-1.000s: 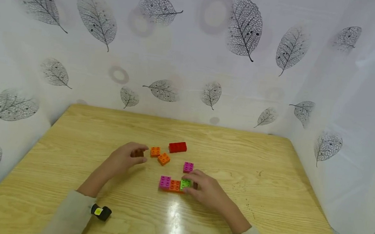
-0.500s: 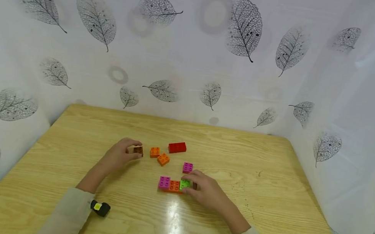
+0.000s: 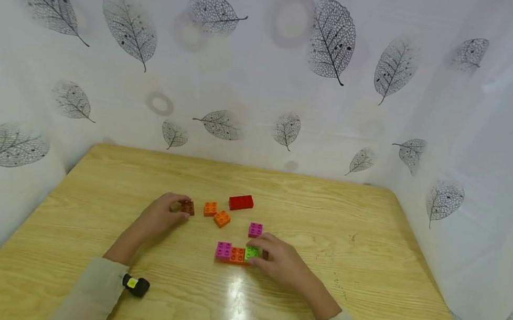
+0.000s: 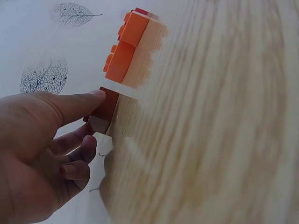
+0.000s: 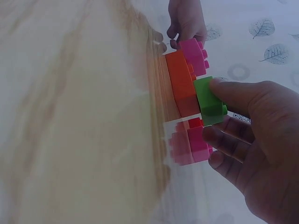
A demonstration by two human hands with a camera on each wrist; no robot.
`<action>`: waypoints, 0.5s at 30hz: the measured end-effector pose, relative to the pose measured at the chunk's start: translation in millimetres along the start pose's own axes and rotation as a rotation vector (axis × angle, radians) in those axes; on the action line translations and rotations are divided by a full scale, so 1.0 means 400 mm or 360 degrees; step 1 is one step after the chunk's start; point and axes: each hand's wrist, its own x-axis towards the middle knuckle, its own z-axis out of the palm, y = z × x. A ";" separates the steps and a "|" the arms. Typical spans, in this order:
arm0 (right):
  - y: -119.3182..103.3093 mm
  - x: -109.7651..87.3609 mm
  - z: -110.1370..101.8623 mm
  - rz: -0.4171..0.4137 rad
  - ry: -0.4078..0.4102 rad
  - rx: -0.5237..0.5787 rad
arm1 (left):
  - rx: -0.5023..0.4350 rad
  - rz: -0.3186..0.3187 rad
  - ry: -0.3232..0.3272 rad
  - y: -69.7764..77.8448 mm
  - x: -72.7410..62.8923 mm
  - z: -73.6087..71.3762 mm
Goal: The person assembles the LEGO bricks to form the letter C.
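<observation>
In the head view my left hand (image 3: 156,218) pinches a small brown toy building brick (image 3: 188,207) at the left of the loose bricks. The left wrist view shows the thumb on the brown brick (image 4: 106,106), which sits low at the tabletop. My right hand (image 3: 286,262) grips a green brick (image 3: 251,253) between thumb and fingers. That green brick (image 5: 208,100) is at the right end of a long orange-red brick (image 5: 180,84). A magenta brick (image 3: 223,250) is on the other end, with orange studs (image 3: 237,253) showing between.
Two small orange bricks (image 3: 210,208) lie right of the left hand, with a longer red brick (image 3: 241,202) behind them. A loose magenta brick (image 3: 255,229) lies just beyond the right fingers. Leaf-printed curtain (image 3: 247,74) surrounds the wooden table (image 3: 327,210).
My left hand has moved left, away from the orange bricks, with the brown brick. The brown brick's studs now show in the head view. The right hand has stayed at the green brick.
</observation>
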 end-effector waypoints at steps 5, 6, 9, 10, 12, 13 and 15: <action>-0.003 0.000 -0.001 -0.0001 0.0006 0.0004 | 0.0027 0.0011 -0.0005 0.004 -0.002 -0.003; -0.003 -0.001 -0.002 -0.0005 0.0008 0.0009 | 0.0031 0.0012 -0.0007 0.004 -0.003 -0.004; -0.004 -0.001 -0.003 -0.0021 0.0014 0.0019 | 0.0040 0.0010 0.0000 0.003 -0.004 -0.003; -0.003 -0.001 -0.003 -0.0025 0.0015 0.0018 | 0.0041 0.0010 0.0002 0.001 -0.004 -0.002; -0.004 -0.001 -0.004 -0.0023 0.0013 0.0015 | 0.0045 0.0013 0.0006 0.000 -0.003 -0.001; -0.005 0.000 -0.004 -0.0021 0.0011 0.0014 | 0.0048 0.0011 0.0009 0.000 -0.003 0.000; -0.006 0.000 -0.005 -0.0012 0.0009 0.0005 | 0.0048 0.0010 0.0009 -0.002 -0.001 0.001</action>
